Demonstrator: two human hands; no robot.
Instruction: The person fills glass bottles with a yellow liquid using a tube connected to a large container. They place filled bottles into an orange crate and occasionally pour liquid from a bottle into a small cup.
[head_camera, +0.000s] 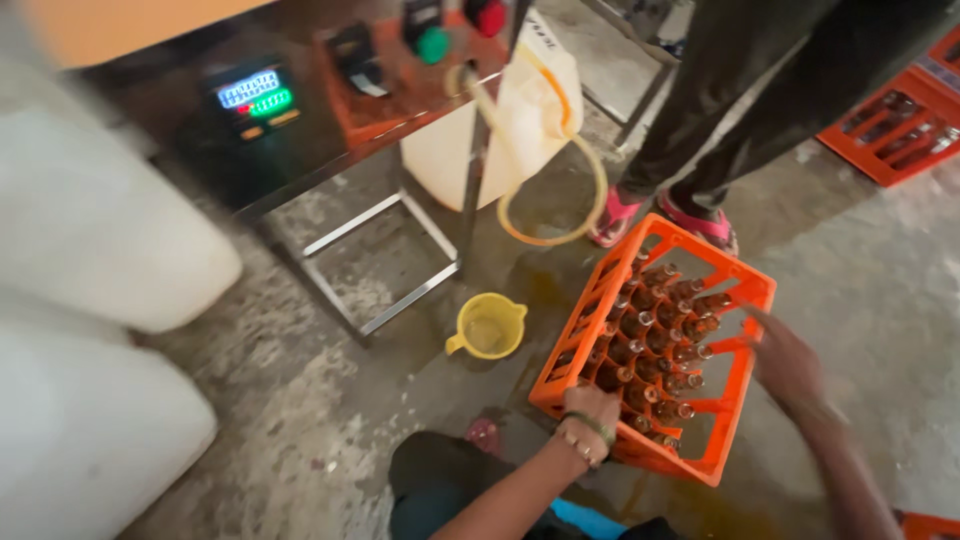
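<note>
The crate (655, 350) of bottles (650, 330) sits tilted on the wet floor (860, 290). Left hand (590, 408) clasps the crate's near rim; right hand (785, 360), blurred, hovers at its right edge, grip unclear. The crate could slip on the wet, jolting bottles against each other

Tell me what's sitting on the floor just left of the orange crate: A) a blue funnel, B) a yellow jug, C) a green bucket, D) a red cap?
B: a yellow jug with a handle stands on the wet concrete left of the crate, apart from it.
</note>
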